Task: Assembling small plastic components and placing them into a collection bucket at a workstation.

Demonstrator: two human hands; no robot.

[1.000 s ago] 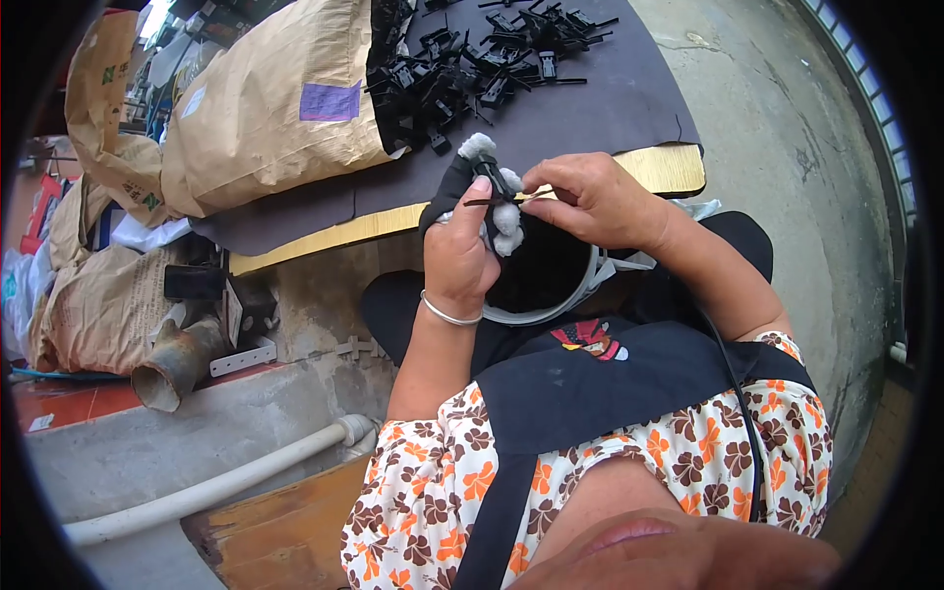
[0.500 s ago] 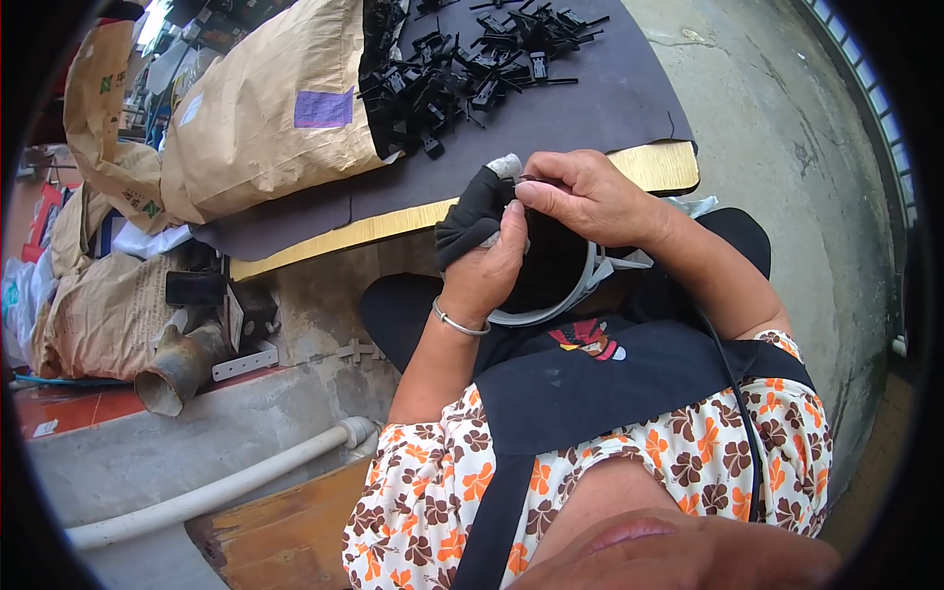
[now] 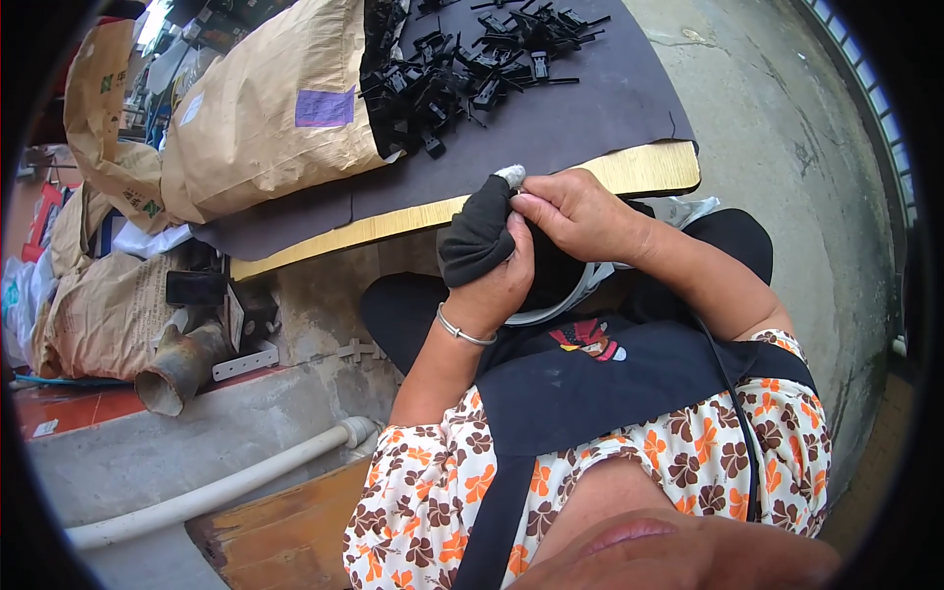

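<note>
Above my lap, my left hand [image 3: 495,285] is closed, its fingers under a black cloth cover [image 3: 478,236] with a whitish wrapped fingertip [image 3: 510,176]. My right hand [image 3: 587,218] pinches with thumb and forefinger right against that fingertip. Whatever small piece is between the two hands is too hidden to name. Below them, between my knees, is a bucket with a pale rim [image 3: 556,311] and a dark inside. On the table beyond lies a heap of black plastic buckle-like pieces [image 3: 482,74] with thin stems.
A large brown paper sack [image 3: 261,123] lies on the dark-covered table [image 3: 610,108], its mouth toward the black pieces. The table's bare wooden edge [image 3: 649,169] is just beyond my hands. At left are another paper sack [image 3: 103,315], a rusty pipe [image 3: 172,379] and a white pipe [image 3: 231,484].
Both hands have shifted slightly; my left hand has turned, so more of the black cover shows. The dark sliver seen earlier at my right fingertips is now hidden.
</note>
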